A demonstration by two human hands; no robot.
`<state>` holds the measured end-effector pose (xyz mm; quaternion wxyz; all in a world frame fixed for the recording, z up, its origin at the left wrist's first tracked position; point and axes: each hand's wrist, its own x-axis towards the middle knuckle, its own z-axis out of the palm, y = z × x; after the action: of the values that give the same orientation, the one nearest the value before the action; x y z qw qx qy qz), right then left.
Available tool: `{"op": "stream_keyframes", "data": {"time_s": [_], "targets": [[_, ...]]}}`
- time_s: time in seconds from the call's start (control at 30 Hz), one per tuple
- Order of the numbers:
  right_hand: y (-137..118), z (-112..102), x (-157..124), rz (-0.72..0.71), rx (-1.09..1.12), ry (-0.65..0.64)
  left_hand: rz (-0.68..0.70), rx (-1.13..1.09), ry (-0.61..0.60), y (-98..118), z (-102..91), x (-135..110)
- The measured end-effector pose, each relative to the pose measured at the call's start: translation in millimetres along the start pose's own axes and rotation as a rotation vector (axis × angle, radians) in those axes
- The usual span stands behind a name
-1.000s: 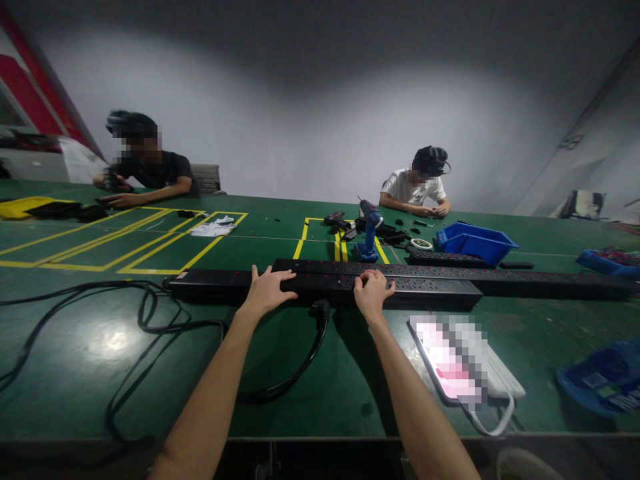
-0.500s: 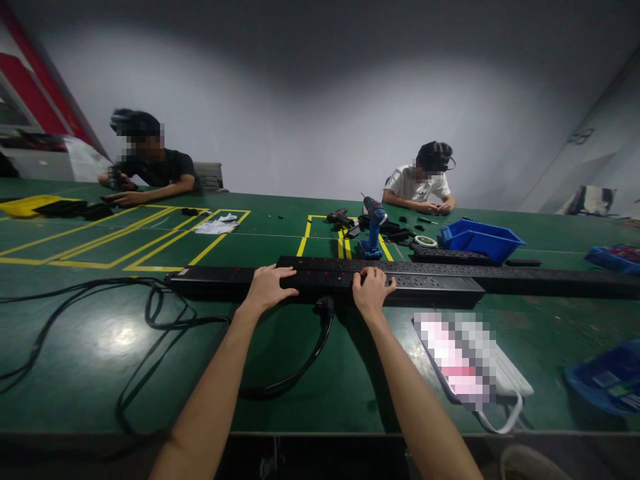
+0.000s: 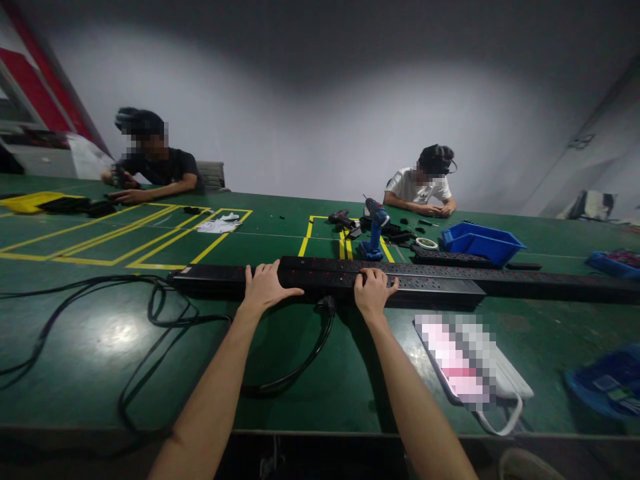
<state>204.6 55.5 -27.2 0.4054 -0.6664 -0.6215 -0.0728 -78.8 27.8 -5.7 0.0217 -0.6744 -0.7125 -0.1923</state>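
Observation:
A long black power strip (image 3: 320,280) with rows of sockets and small red marks lies across the table, right in front of me. On its left part rests my left hand (image 3: 265,285), fingers spread over the top and thumb stretched out to the right. My right hand (image 3: 373,293) curls its fingers over the strip's middle, with the thumb apart along the front. Between the hands, at the front side, a black plug (image 3: 327,305) on a thick cable touches or nearly touches the strip. A second, longer power strip (image 3: 550,285) lies close behind and reaches far right.
Black cables (image 3: 155,293) loop on the left. A blue cordless drill (image 3: 374,233) stands behind the strips, near a blue bin (image 3: 483,241) and a tape roll (image 3: 426,244). At right front lie a phone (image 3: 450,367) and a white strapped object (image 3: 505,373). Two people sit opposite.
My left hand has spread its fingers and thumb wider on the strip. My right hand has stayed almost in place. The whole view has shifted slightly.

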Motion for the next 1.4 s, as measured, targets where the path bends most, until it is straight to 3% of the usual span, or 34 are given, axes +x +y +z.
{"op": "stream_keyframes", "data": {"time_s": [0.87, 1.4], "targets": [[3.0, -1.6, -0.6, -0.035, -0.025, -0.022, -0.006, -0.009, 0.032, 3.9, 3.6, 0.4], [-0.3, 1.9, 0.3, -0.043, -0.079, 0.038, 0.010, -0.015, 0.103, -1.2, 11.3, 4.4]]}}
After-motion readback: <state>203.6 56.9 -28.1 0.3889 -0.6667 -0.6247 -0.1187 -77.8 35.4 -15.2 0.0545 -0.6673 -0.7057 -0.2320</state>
